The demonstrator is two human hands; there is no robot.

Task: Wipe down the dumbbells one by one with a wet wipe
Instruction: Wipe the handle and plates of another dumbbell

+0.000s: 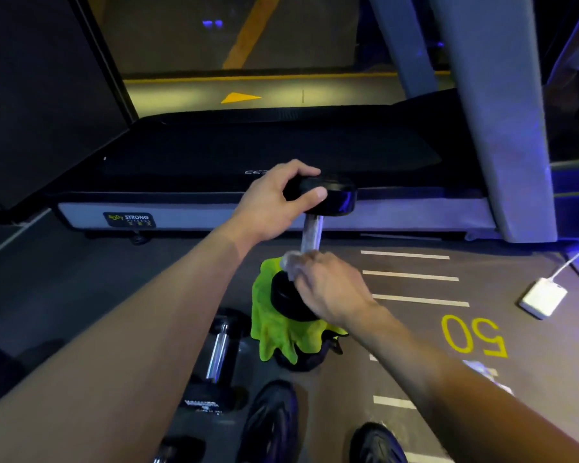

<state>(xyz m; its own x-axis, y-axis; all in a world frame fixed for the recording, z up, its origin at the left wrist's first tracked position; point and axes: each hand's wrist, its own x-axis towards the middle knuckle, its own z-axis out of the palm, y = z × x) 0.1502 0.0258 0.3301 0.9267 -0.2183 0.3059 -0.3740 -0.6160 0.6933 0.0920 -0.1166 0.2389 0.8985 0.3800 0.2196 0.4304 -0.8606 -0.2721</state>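
A black rubber-headed dumbbell with a silver metal handle (311, 230) stands nearly upright, leaning slightly, in front of the person. Its lower head sits on a bright lime-green cloth (271, 325) that is draped over a dark object on the grey floor (415, 332). The left hand (274, 202) holds the upper head from the left side, its grip curled round the rim with the thumb on the near edge and the fingers over the top. The right hand (328, 289) is at the bottom of the handle, where it meets the lower head, its grip closed on a pale, crumpled wet wipe (290, 260) pressed against the metal; the wipe shows only at the fingertips and is blurred.

A second black dumbbell with a chrome handle (218, 355) lies on the floor just left of the green cloth. Part of another dumbbell head (178, 446) shows at the bottom edge. Two dark shoes (271, 422) are near the lower edge.

Behind the upright dumbbell stretches the black belt and grey frame of a treadmill (264, 155); its grey upright rises at the right. The floor to the right carries white lines and a yellow number 50 (473, 335), seen upside down. A small white box on a white cable (543, 297) lies farther right.
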